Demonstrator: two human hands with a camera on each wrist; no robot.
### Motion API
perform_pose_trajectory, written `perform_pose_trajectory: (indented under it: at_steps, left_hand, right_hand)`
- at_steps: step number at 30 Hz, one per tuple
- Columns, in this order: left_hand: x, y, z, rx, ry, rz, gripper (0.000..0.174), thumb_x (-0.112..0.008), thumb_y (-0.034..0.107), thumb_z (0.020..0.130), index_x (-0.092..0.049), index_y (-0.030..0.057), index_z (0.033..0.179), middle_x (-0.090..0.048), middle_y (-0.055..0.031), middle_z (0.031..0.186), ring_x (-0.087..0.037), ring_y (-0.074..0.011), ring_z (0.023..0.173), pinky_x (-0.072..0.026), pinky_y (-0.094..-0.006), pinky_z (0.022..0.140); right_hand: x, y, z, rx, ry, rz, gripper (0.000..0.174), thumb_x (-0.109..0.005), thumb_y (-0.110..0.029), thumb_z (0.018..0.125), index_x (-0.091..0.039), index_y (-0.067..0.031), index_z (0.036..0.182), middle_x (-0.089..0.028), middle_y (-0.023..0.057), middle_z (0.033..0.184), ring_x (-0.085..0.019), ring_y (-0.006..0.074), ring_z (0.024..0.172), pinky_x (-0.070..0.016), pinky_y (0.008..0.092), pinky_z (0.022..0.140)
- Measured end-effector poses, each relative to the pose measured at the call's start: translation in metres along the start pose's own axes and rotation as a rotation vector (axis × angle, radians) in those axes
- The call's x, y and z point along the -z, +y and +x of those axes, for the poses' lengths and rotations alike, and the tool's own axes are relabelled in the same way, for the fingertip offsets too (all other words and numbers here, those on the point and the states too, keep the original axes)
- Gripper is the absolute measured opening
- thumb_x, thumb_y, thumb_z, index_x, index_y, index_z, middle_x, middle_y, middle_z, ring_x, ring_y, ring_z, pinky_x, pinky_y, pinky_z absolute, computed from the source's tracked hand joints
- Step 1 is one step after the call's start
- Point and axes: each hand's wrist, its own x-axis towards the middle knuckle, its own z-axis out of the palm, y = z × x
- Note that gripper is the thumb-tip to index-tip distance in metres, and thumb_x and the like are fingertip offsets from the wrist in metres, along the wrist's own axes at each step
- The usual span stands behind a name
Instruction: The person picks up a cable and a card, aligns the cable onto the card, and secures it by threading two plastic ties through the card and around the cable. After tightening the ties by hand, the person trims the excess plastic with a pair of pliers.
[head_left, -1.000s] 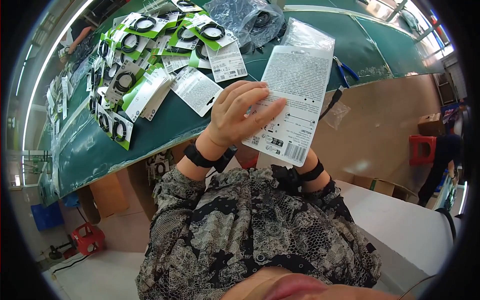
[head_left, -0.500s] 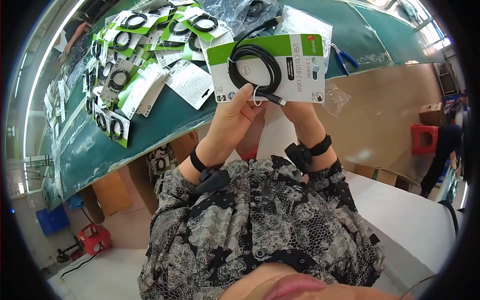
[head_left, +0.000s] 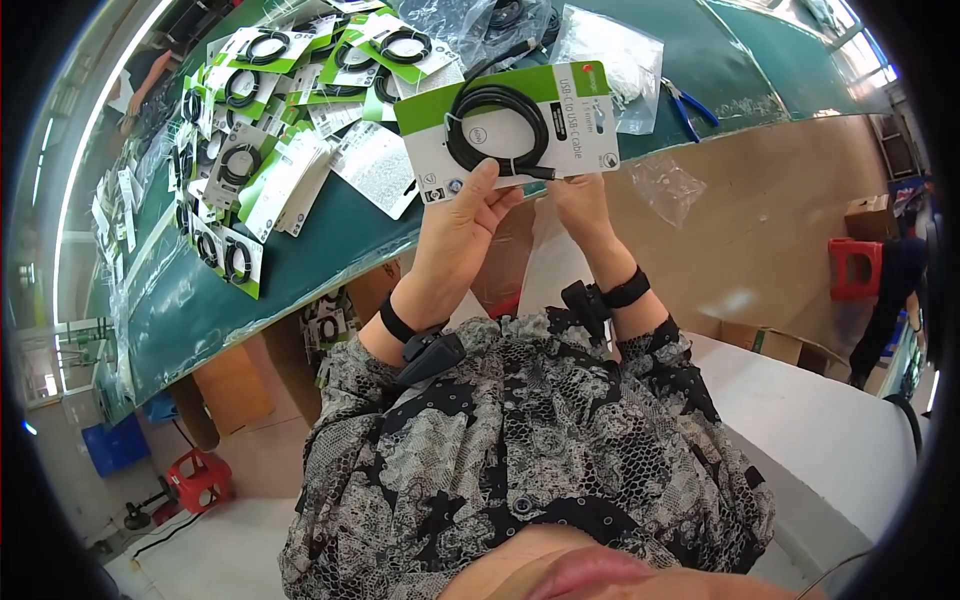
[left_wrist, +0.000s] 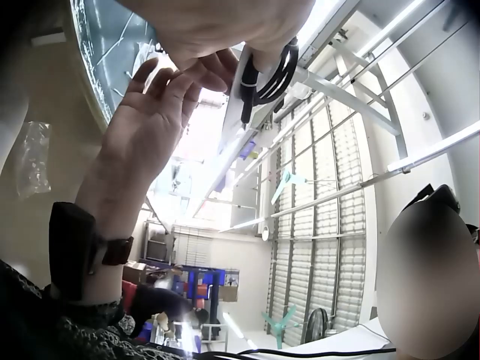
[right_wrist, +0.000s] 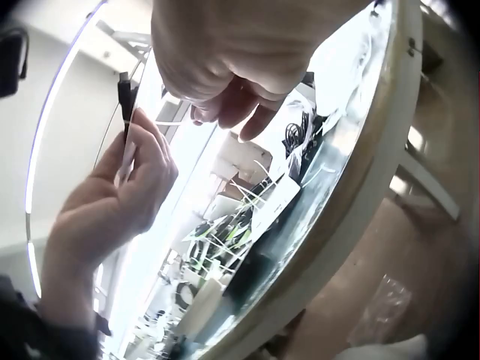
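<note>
A green and white card (head_left: 590, 150) carries a coiled black cable (head_left: 500, 130), its printed front facing the head camera. My left hand (head_left: 458, 225) grips the card's lower left part, thumb on the front over the coil. Beside the thumb in the right wrist view a cable plug (right_wrist: 125, 94) sticks up. My right hand (head_left: 583, 212) is at the card's lower right edge, fingers bent and partly hidden behind it. In the right wrist view a thin white tie (right_wrist: 174, 123) runs from the card to my right fingertips, which appear to pinch it.
Many carded cables (head_left: 240, 160) are heaped on the green table (head_left: 300, 285), left of the held card. Behind are plastic bags (head_left: 610, 65); blue-handled pliers (head_left: 690, 108) lie at the right. A red stool (head_left: 855, 268) and a person (head_left: 890, 300) are farther right.
The card was turned from its printed back to its cable side, then moved slightly left. My right hand has come out more from behind it, and the white loop below the coil no longer shows.
</note>
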Motion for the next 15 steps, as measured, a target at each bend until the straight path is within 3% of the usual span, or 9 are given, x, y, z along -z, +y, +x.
perform_pose_trajectory:
  at_steps: [2, 3, 6, 7, 10, 11, 14, 15]
  left_hand:
    - [0.005, -0.002, 0.001, -0.012, 0.012, 0.006, 0.018, -0.057, 0.015, 0.091, -0.057, 0.0061, 0.107, -0.064, -0.0063, 0.100, -0.062, -0.0184, 0.090, -0.0488, -0.0338, 0.083]
    - [0.006, -0.002, 0.001, -0.017, 0.018, 0.009, 0.017, -0.057, 0.015, 0.091, -0.057, 0.0060, 0.106, -0.064, -0.0061, 0.100, -0.062, -0.0183, 0.090, -0.0489, -0.0335, 0.083]
    - [0.004, -0.007, -0.001, -0.007, -0.002, -0.024, 0.023, -0.060, 0.012, 0.089, -0.054, 0.0072, 0.110, -0.062, -0.0040, 0.101, -0.061, -0.0163, 0.092, -0.0499, -0.0317, 0.081]
    - [0.003, -0.008, -0.001, -0.005, -0.013, -0.043, 0.026, -0.062, 0.011, 0.088, -0.053, 0.0078, 0.112, -0.062, -0.0030, 0.102, -0.060, -0.0153, 0.093, -0.0505, -0.0307, 0.080]
    - [0.005, -0.008, 0.011, -0.085, -0.024, -0.047, 0.027, -0.063, 0.010, 0.087, -0.053, 0.0078, 0.112, -0.061, -0.0031, 0.104, -0.060, -0.0152, 0.094, -0.0501, -0.0302, 0.080]
    - [0.009, -0.007, 0.014, -0.132, -0.022, -0.050, 0.027, -0.063, 0.010, 0.087, -0.053, 0.0079, 0.112, -0.061, -0.0032, 0.105, -0.060, -0.0151, 0.094, -0.0500, -0.0299, 0.080]
    - [0.030, -0.021, 0.020, -0.178, 0.046, 0.070, 0.031, -0.063, 0.009, 0.087, -0.052, 0.0071, 0.116, -0.060, -0.0035, 0.105, -0.060, -0.0156, 0.095, -0.0496, -0.0297, 0.080]
    - [0.030, -0.023, 0.020, -0.184, 0.077, 0.129, 0.033, -0.063, 0.008, 0.087, -0.051, 0.0067, 0.118, -0.060, -0.0037, 0.105, -0.060, -0.0158, 0.095, -0.0495, -0.0296, 0.081]
  right_hand:
    - [0.003, 0.006, 0.000, 0.271, -0.032, -0.571, 0.036, -0.054, 0.002, 0.079, -0.053, 0.0014, 0.116, -0.059, 0.0157, 0.109, -0.056, 0.0245, 0.105, -0.0440, 0.0365, 0.088]
    - [0.003, 0.008, -0.001, 0.268, -0.028, -0.570, 0.036, -0.054, 0.002, 0.079, -0.053, 0.0014, 0.116, -0.059, 0.0157, 0.109, -0.056, 0.0245, 0.105, -0.0440, 0.0365, 0.088]
    - [-0.004, 0.012, -0.002, 0.636, 0.078, -0.984, 0.037, -0.056, 0.001, 0.076, -0.054, 0.0031, 0.113, -0.053, 0.0279, 0.115, -0.051, 0.0435, 0.105, -0.0428, 0.0401, 0.088]
    - [-0.006, 0.013, -0.003, 0.636, 0.084, -0.986, 0.037, -0.056, 0.001, 0.076, -0.054, 0.0031, 0.113, -0.053, 0.0279, 0.115, -0.051, 0.0435, 0.105, -0.0428, 0.0401, 0.088]
    - [-0.021, 0.005, -0.001, 0.542, 0.097, -0.717, 0.034, -0.058, -0.007, 0.082, -0.053, 0.0010, 0.115, -0.056, 0.0211, 0.109, -0.056, 0.0333, 0.099, -0.0448, 0.0364, 0.083]
    - [-0.027, 0.001, -0.003, 0.551, 0.095, -0.708, 0.034, -0.058, -0.007, 0.082, -0.053, 0.0010, 0.115, -0.056, 0.0211, 0.109, -0.056, 0.0333, 0.099, -0.0448, 0.0364, 0.083]
    - [-0.036, -0.014, -0.021, -0.032, 0.041, 0.152, 0.030, -0.054, -0.012, 0.089, -0.051, -0.0013, 0.117, -0.058, 0.0086, 0.095, -0.057, 0.0183, 0.085, -0.0450, 0.0311, 0.080]
    - [-0.035, -0.014, -0.019, -0.034, 0.048, 0.155, 0.030, -0.054, -0.012, 0.089, -0.051, -0.0013, 0.117, -0.058, 0.0086, 0.095, -0.057, 0.0183, 0.085, -0.0450, 0.0311, 0.080]
